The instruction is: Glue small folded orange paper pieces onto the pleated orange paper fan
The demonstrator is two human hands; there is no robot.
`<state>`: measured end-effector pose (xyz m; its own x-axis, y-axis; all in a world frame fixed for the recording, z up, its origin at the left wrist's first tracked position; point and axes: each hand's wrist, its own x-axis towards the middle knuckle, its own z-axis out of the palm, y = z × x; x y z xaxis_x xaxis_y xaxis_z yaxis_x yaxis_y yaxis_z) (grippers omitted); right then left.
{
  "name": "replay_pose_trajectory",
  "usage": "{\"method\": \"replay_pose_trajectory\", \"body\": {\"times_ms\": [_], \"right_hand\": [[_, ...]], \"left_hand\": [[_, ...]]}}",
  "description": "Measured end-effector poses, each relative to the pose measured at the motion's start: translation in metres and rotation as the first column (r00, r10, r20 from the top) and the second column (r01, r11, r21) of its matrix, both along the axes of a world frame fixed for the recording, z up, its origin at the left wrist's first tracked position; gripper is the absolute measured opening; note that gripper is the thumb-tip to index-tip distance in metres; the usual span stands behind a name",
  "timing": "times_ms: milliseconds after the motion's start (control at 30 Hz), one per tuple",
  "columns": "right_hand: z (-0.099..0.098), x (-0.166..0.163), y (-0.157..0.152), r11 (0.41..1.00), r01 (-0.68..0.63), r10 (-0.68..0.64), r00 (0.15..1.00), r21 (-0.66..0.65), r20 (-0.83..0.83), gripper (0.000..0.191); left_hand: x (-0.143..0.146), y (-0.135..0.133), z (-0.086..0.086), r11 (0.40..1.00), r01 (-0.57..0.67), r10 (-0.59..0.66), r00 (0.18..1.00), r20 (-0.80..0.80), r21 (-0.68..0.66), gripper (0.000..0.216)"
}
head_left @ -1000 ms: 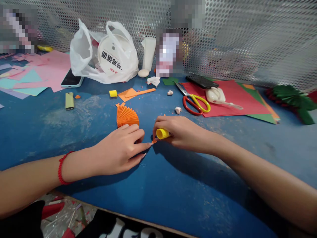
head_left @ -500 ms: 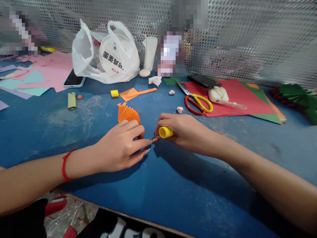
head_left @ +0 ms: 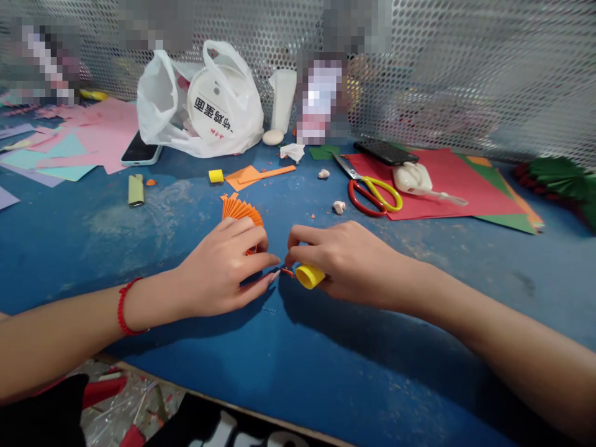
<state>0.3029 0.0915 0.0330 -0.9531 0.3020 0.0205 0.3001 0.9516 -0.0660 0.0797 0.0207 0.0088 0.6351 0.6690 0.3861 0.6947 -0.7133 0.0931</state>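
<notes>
My left hand [head_left: 228, 264], a red cord bracelet on its wrist, is curled over an orange pleated paper fan [head_left: 243, 210]. The fan's pleats spread out beyond the knuckles, and its near part is hidden under my fingers. Tucked in my right hand [head_left: 342, 257] is a yellow glue stick [head_left: 310, 276], one round end facing left. A tiny orange paper scrap [head_left: 287, 272] lies between the fingertips of both hands, close to the blue tabletop. The glue stick's yellow cap [head_left: 216, 176] rests apart, beside some orange paper pieces [head_left: 251, 176].
Scissors [head_left: 372, 192] with red and yellow handles lie by red paper [head_left: 459, 186], a white earphone case [head_left: 413, 178] and a black phone [head_left: 385, 152]. A white plastic bag [head_left: 161, 118] holds a tub. A lighter [head_left: 136, 190] lies left; metal mesh [head_left: 465, 74] rises behind.
My right hand has shifted slightly toward me and left, and the glue stick has tilted lower. My left hand has moved slightly, covering more of the fan. An orange speck shows behind my right hand.
</notes>
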Motion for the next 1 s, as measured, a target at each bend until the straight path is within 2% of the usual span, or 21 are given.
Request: {"method": "replay_pose_trajectory", "body": {"times_ms": [133, 233, 300, 367, 467, 533, 567, 633, 700, 833, 1000], "right_hand": [[0.005, 0.002, 0.0, 0.998, -0.045, 0.047, 0.998, -0.047, 0.04, 0.02], [0.006, 0.003, 0.001, 0.992, -0.071, 0.076, 0.996, -0.104, 0.044, 0.019], [0.006, 0.003, 0.002, 0.987, -0.086, 0.083, 0.996, -0.137, -0.029, 0.018], [0.006, 0.003, 0.002, 0.981, -0.096, 0.055, 0.972, -0.171, -0.226, 0.012], [0.006, 0.0, -0.002, 0.97, -0.059, -0.094, 0.806, -0.237, -0.584, 0.015], [0.004, -0.004, -0.005, 0.953, -0.014, -0.207, 0.698, -0.302, -0.685, 0.025], [0.002, -0.005, -0.007, 0.941, -0.004, -0.248, 0.675, -0.339, -0.695, 0.03], [-0.004, -0.009, -0.008, 0.916, -0.003, -0.289, 0.686, -0.4, -0.668, 0.036], [-0.013, -0.013, -0.007, 0.906, -0.007, -0.283, 0.733, -0.422, -0.619, 0.036], [-0.029, -0.019, -0.006, 0.91, -0.017, -0.248, 0.776, -0.413, -0.58, 0.035], [-0.037, -0.022, -0.005, 0.913, -0.023, -0.228, 0.801, -0.408, -0.554, 0.037]], "left_hand": [[0.002, 0.002, -0.003, 0.999, 0.047, -0.047, 0.999, -0.014, 0.002, 0.018], [0.002, 0.002, -0.003, 0.995, 0.086, -0.087, 0.996, -0.027, -0.052, 0.019], [0.002, 0.001, -0.003, 0.992, 0.106, -0.108, 0.994, -0.033, -0.07, 0.021], [0.002, 0.001, -0.003, 0.992, 0.116, -0.119, 0.992, -0.044, -0.052, 0.021], [0.002, 0.001, -0.003, 0.992, 0.126, -0.126, 0.99, -0.061, -0.009, 0.021], [0.002, 0.002, -0.003, 0.991, 0.131, -0.13, 0.989, -0.071, 0.005, 0.021], [0.002, 0.002, -0.004, 0.991, 0.136, -0.135, 0.988, -0.075, 0.011, 0.021], [0.002, 0.003, -0.005, 0.989, 0.143, -0.14, 0.987, -0.078, 0.025, 0.021], [0.002, 0.003, -0.006, 0.988, 0.151, -0.148, 0.986, -0.076, 0.036, 0.021], [0.001, 0.003, -0.007, 0.985, 0.168, -0.166, 0.983, -0.081, 0.024, 0.017], [0.001, 0.003, -0.008, 0.985, 0.174, -0.172, 0.982, -0.073, 0.013, 0.018]]}}
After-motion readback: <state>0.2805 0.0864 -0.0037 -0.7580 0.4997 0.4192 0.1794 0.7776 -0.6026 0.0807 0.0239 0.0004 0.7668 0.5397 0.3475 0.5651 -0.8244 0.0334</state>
